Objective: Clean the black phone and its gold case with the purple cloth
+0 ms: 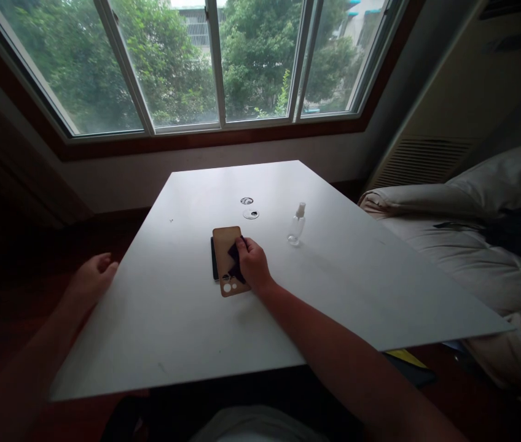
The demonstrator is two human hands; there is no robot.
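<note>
A tan phone case with round camera holes at its near end lies over a dark phone on the white table. My right hand pinches a dark cloth against the case's right side. At the table's left edge rests my left hand, its fingers curled, with nothing visible in them. To the right of my right hand stands a clear spray bottle.
Two small round items, one behind the other, lie beyond the case on the white table. A bed with bedding is on the right. Windows are behind the table.
</note>
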